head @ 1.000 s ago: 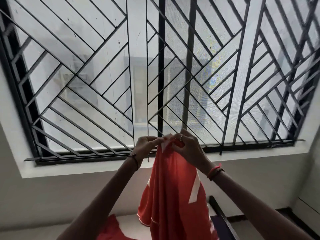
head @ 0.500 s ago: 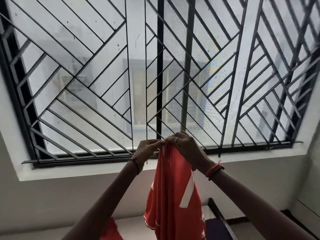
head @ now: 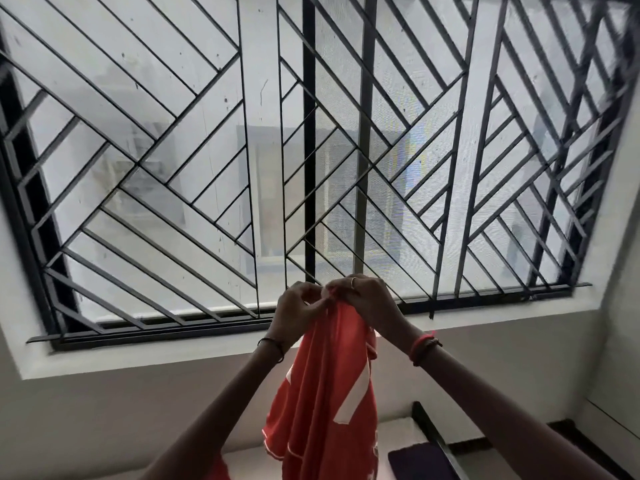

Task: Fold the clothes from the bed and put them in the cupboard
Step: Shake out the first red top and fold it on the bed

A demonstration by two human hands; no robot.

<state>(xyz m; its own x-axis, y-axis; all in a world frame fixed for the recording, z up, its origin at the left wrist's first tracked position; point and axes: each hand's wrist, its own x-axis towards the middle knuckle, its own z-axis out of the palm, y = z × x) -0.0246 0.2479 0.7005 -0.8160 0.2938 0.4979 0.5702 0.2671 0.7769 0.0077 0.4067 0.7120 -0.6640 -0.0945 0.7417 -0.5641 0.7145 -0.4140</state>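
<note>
Holding a red shirt (head: 320,403) aloft at lower centre, the left hand (head: 297,311) and right hand (head: 365,301) pinch its top edge together, likely so it hangs straight for folding, before the window grille (head: 194,188).

Red garment (head: 322,393) hanging as thin smooth cloth with a faint sheen, window grille (head: 194,202) showing matt black painted metal, fine woven mesh (head: 332,157) greying the panes, sill (head: 173,355) looking matt white plaster, slim metal ring (head: 353,282) glinting on the right hand (head: 367,303)
</note>
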